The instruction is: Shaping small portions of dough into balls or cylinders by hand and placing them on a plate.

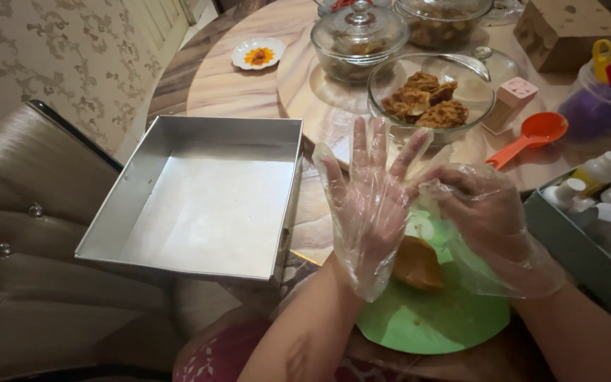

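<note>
Head view: left hand point(370, 205) spread flat, fingers extended, already in a clear plastic glove point(362, 247). Right hand point(486, 212), gloved, pinches that glove's edge beside the thumb. Brown food piece point(416, 263) lies untouched on green plate point(433, 318). Square metal pan point(206, 201) on the counter point(228, 85) remains unfilled.

A square metal pan point(206, 205), lidded glass bowls point(358, 39) and an orange scoop point(532, 134) crowd the table point(228, 88).
</note>
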